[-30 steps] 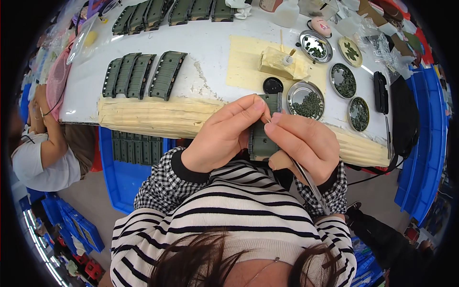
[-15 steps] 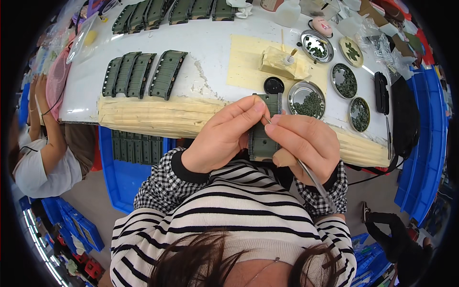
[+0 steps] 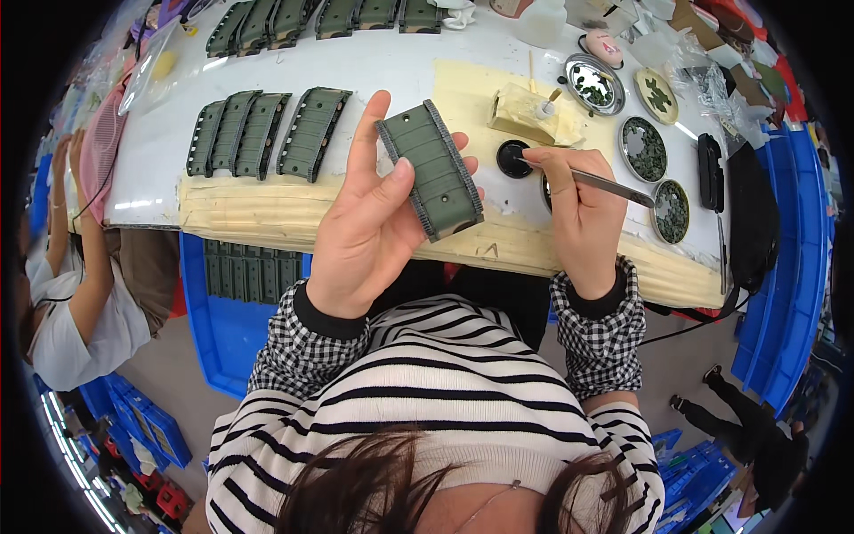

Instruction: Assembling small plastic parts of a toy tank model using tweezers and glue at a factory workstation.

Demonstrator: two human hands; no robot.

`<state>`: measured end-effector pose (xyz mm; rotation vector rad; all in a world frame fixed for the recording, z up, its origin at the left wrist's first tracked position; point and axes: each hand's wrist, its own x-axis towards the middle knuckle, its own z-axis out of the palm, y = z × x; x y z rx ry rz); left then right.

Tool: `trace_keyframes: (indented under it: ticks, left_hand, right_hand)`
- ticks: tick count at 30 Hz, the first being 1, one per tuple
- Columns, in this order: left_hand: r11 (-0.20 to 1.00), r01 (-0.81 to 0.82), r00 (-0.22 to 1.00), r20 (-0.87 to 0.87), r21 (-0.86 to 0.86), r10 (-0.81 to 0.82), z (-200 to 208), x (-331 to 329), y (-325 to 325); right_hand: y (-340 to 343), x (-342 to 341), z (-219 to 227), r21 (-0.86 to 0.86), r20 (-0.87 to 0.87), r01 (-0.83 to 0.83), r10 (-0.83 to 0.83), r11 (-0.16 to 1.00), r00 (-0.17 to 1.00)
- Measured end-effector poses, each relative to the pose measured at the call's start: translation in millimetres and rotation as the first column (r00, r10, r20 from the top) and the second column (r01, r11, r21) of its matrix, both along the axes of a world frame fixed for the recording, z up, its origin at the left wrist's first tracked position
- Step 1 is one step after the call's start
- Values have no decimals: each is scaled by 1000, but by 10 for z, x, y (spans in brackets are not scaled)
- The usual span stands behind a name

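My left hand (image 3: 369,214) grips a green curved plastic panel (image 3: 431,173) with toothed dark edges, thumb on its face and fingers behind. The panel is tilted above the table's front edge. In my right hand (image 3: 583,214) is a pair of metal tweezers (image 3: 614,187), the tips pointing left into a small round black dish (image 3: 513,159). Whether the tips hold anything is too small to tell. Just beside the right hand, a metal dish (image 3: 545,191) is mostly hidden by it.
Several similar panels (image 3: 311,133) lie at the left and back of the table. Dishes of small green pieces (image 3: 642,149) stand at the right, near a masking-taped block (image 3: 525,116) with a brush. A blue bin (image 3: 213,334) holds more panels below the table's padded edge (image 3: 267,214).
My hands have moved apart. The left has lifted and turned the panel up to the left; the right has taken the tweezers over to the black dish.
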<state>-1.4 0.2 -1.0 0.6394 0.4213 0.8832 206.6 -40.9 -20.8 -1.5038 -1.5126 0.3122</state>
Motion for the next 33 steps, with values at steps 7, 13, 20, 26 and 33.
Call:
trace_keyframes:
  ticks: [7, 13, 20, 26, 33]
  left_hand:
    - [998, -55, 997, -46, -24, 54, -11, 5, -10]
    - [992, -116, 990, -82, -58, 111, -6, -7, 6]
    - [970, -199, 979, -65, -141, 192, 2, 80, -17]
    - [966, -198, 980, -59, -166, 190, 53, 165, -50]
    - [966, -196, 980, -50, -167, 191, 65, 174, -76]
  right_hand:
    - [23, -5, -3, 7, 91, 10, -11, 1000, 996]
    - [-17, -12, 49, -8, -89, -18, 17, 1000, 996]
    - [-264, -151, 373, 230, -129, -244, 278, 942, 952]
    - [-351, -301, 279, 196, -254, -288, 332, 937, 909]
    - [-326, -301, 284, 209, -173, -293, 330, 933, 928]
